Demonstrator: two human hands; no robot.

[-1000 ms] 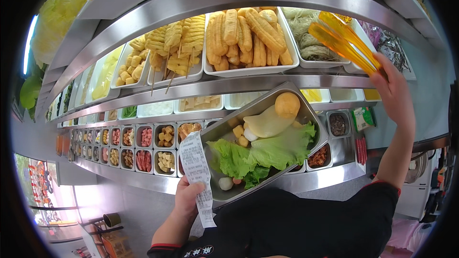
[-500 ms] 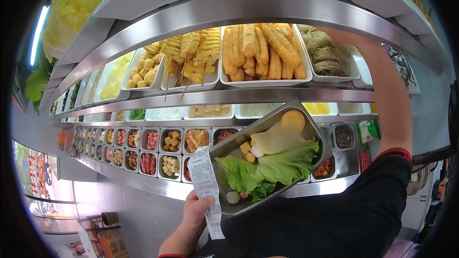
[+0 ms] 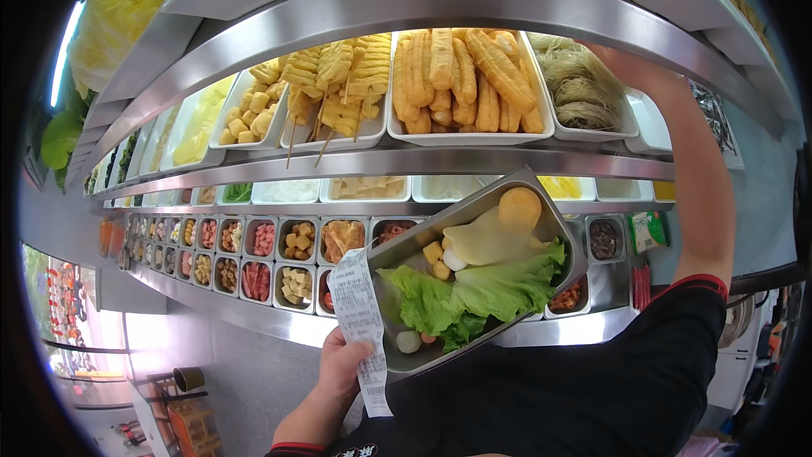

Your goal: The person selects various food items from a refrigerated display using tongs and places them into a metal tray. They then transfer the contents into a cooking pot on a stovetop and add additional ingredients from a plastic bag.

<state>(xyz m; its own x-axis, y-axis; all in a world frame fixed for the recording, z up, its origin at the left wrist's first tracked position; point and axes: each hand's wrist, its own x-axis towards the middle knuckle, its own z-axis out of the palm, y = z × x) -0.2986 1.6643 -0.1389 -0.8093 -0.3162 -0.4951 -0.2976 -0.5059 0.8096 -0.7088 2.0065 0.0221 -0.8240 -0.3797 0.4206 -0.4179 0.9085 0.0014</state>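
My left hand [image 3: 345,362] is closed, its thumb pressing a long printed receipt [image 3: 359,322] against the corner of a metal tray [image 3: 499,322]. Lettuce leaves [image 3: 507,283], a pale translucent sheet [image 3: 484,244], a round yellowish piece [image 3: 519,208], tofu-like cubes [image 3: 436,261] and small balls [image 3: 408,341] lie in that tilted tray. Up on the shelf, my right hand [image 3: 630,68] reaches in at a white tray of bundled thin noodles [image 3: 579,85]. Its fingers are mostly hidden behind the shelf's steel edge, so their grip does not show.
Fried dough sticks [image 3: 465,80], skewered yellow tofu skin [image 3: 338,85] and round puffs [image 3: 254,114] fill the trays alongside. A steel shelf rail [image 3: 423,162] crosses below them. Rows of small metal pans [image 3: 296,285] with cut foods stand lower. A green packet [image 3: 648,231] lies at right.
The view has shifted slightly. My right hand stays up by the noodle tray, and my left hand still holds the receipt and metal tray, with little movement.
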